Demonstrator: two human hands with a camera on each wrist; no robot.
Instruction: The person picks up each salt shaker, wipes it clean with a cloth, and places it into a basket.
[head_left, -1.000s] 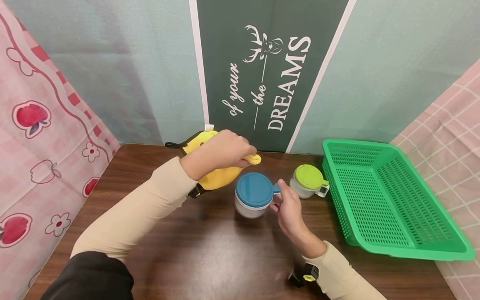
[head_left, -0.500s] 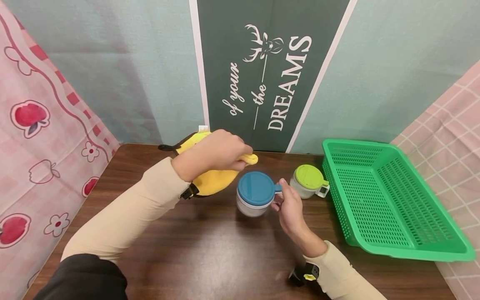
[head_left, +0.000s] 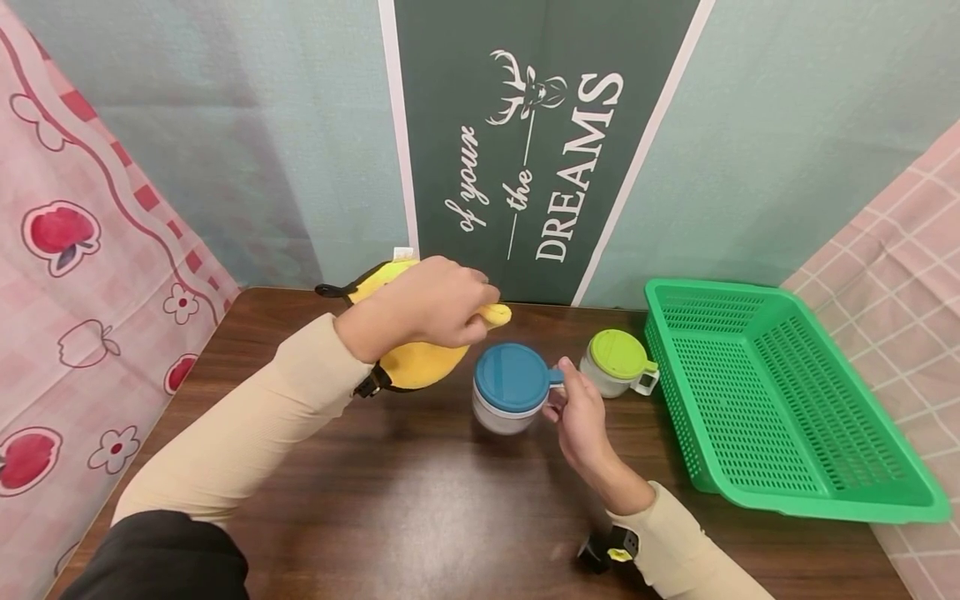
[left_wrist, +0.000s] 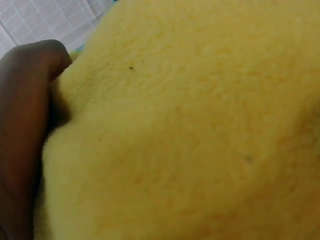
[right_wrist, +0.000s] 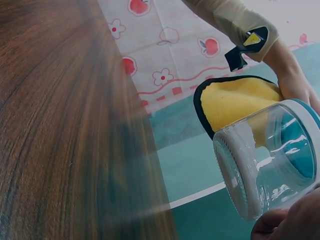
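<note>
My left hand [head_left: 431, 302] grips a bunched yellow cloth [head_left: 423, 362] with black edging, a black loop and a white tag. The fuzzy cloth [left_wrist: 190, 135] fills most of the left wrist view. With its fingers round the handle, my right hand [head_left: 581, 421] holds a lidded seasoning jar [head_left: 512, 379] with a blue top, just right of the cloth. Seen from the right wrist, the jar [right_wrist: 272, 155] has clear walls and something white at the bottom. A smaller jar with a lime-green lid [head_left: 617, 357] stands behind my right hand.
To the right is a green perforated basket [head_left: 678, 417], its left side close to the small jar. The brown wooden table [head_left: 420, 517] ends at a printed backdrop [head_left: 480, 125], with a pink curtain [head_left: 82, 267] along the left.
My left hand and the yellow cloth have shifted slightly left, away from the blue-lidded jar. The jar and my right hand have barely moved.
</note>
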